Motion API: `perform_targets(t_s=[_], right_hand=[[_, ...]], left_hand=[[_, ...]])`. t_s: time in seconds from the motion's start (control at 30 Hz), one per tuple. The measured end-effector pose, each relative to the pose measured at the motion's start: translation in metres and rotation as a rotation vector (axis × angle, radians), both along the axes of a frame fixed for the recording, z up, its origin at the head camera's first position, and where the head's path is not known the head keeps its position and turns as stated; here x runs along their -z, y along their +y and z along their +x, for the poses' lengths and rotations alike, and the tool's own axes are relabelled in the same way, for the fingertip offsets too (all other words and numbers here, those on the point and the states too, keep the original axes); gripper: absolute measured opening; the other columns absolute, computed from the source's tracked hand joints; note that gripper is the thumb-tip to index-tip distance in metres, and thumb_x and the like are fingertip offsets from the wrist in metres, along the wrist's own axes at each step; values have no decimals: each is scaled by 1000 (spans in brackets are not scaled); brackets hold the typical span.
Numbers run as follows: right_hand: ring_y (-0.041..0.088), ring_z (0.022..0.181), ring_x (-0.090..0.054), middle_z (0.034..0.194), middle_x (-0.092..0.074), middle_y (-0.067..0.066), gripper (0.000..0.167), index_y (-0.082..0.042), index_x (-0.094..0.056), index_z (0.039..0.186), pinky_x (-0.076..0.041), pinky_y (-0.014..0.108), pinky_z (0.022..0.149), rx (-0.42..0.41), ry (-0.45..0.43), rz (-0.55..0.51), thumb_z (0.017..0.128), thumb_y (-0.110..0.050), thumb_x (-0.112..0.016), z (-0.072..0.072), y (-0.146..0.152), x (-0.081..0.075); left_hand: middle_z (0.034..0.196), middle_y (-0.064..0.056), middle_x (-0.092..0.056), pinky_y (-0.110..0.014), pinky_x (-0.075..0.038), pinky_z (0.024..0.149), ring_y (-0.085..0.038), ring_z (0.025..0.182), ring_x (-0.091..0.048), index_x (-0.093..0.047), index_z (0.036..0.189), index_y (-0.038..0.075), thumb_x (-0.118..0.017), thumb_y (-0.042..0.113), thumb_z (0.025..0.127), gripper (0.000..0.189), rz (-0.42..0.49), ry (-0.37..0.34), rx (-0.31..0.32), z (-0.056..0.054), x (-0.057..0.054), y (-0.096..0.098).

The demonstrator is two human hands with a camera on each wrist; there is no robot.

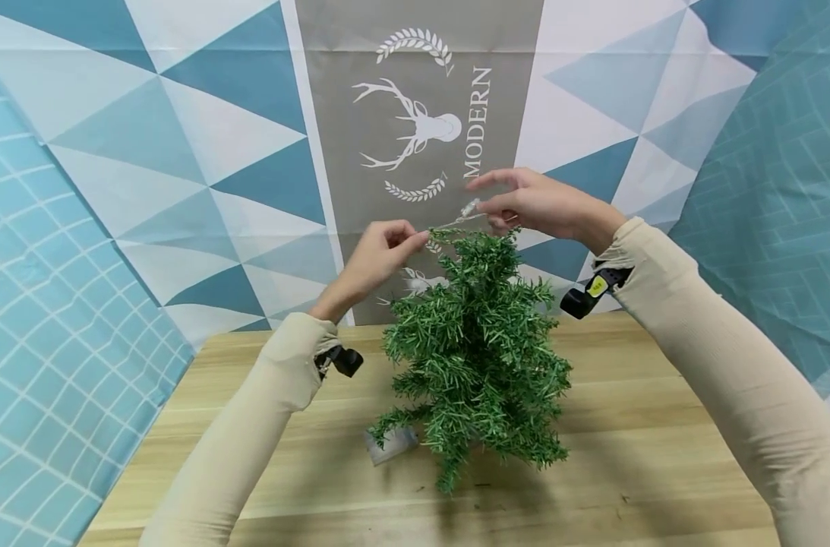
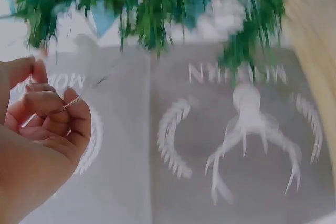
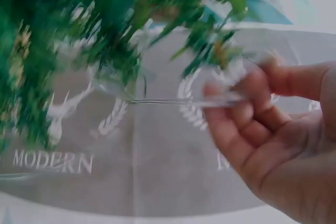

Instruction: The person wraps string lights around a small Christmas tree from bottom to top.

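Note:
A small green artificial Christmas tree (image 1: 479,349) stands on the wooden table. Above its top, a thin wire string (image 1: 449,226) with a small clear, bulb-like piece (image 1: 469,208) stretches between both hands. My left hand (image 1: 380,254) pinches one end of this stretch between thumb and fingertips, just left of the treetop. On the other side, my right hand (image 1: 538,205) holds the string near the clear piece, index finger raised. The right wrist view shows the right hand (image 3: 278,124) blurred around the string; in the left wrist view the left hand (image 2: 47,114) has curled fingers with the wire across them.
A small translucent box (image 1: 392,444) lies on the wooden table (image 1: 305,486) by the tree's lower left branches. Fallen green bits dot the tabletop in front. Behind stands a patterned cloth backdrop (image 1: 421,23) with a deer print. Wrist cameras (image 1: 346,361) are strapped to both sleeves.

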State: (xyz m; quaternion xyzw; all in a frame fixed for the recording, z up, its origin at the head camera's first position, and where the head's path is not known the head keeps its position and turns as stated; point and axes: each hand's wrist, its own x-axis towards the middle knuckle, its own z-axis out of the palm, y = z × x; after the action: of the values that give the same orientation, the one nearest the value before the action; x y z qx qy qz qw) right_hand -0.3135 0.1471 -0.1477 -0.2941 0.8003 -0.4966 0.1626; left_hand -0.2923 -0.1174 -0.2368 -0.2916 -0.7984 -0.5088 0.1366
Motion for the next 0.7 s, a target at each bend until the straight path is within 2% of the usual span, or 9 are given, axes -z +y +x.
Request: perform_targets(t_s=[0.1,0.23,0.3,0.37,0.43,0.5,0.57,0.7], right_hand=[[15,58,-40,64,-39,0,39,-3,-51,137,-46,32,59,50,64,79,104,-24,-55,-2,5,5],[14,50,-34,58,-39,-1,34,-5,-56,129,-41,30,50,72,138,202,102,-26,-57,-6,16,16],[15,49,-34,57,-38,0,27,-4,-60,124,-41,31,51,62,163,236,103,-19,-54,-7,23,22],[19,49,-42,57,-41,2,19,0,-63,106,-47,34,54,40,186,249,102,-12,-50,-8,31,30],[23,54,-52,60,-48,6,23,1,-61,86,-52,38,62,17,215,240,101,-8,-46,-9,36,39],[28,63,-61,65,-55,10,31,-1,-52,73,-55,41,70,-6,227,215,102,-10,-45,-10,40,49],[27,71,-66,71,-61,13,35,-3,-47,70,-56,41,76,-18,231,191,103,-13,-44,-11,43,60],[21,61,-55,69,-54,12,39,1,-46,74,-51,35,61,-26,214,152,107,-20,-44,-14,53,80]], left_hand=[[57,-2,-43,-27,-31,51,-16,51,-35,-60,71,10,-65,35,98,37,-107,115,-105,0,-4,-16],[52,0,-39,-28,-31,50,-15,48,-33,-49,61,12,-67,37,96,47,-200,202,-213,2,-9,-38],[51,0,-35,-29,-30,51,-15,48,-31,-43,58,11,-66,35,97,50,-215,210,-241,5,-10,-49],[52,0,-31,-30,-30,53,-16,49,-29,-40,58,11,-65,33,98,52,-233,209,-257,7,-9,-59],[53,0,-28,-31,-28,55,-17,51,-27,-40,59,10,-64,32,99,52,-247,202,-256,9,-7,-67],[55,0,-27,-32,-29,57,-17,54,-27,-41,60,9,-63,32,99,51,-259,206,-254,10,-4,-73],[57,-2,-29,-32,-31,61,-19,55,-27,-42,61,8,-62,32,100,50,-259,203,-260,11,-2,-79],[58,-4,-30,-35,-33,66,-20,57,-28,-43,63,6,-59,34,101,50,-220,154,-278,15,3,-94]])
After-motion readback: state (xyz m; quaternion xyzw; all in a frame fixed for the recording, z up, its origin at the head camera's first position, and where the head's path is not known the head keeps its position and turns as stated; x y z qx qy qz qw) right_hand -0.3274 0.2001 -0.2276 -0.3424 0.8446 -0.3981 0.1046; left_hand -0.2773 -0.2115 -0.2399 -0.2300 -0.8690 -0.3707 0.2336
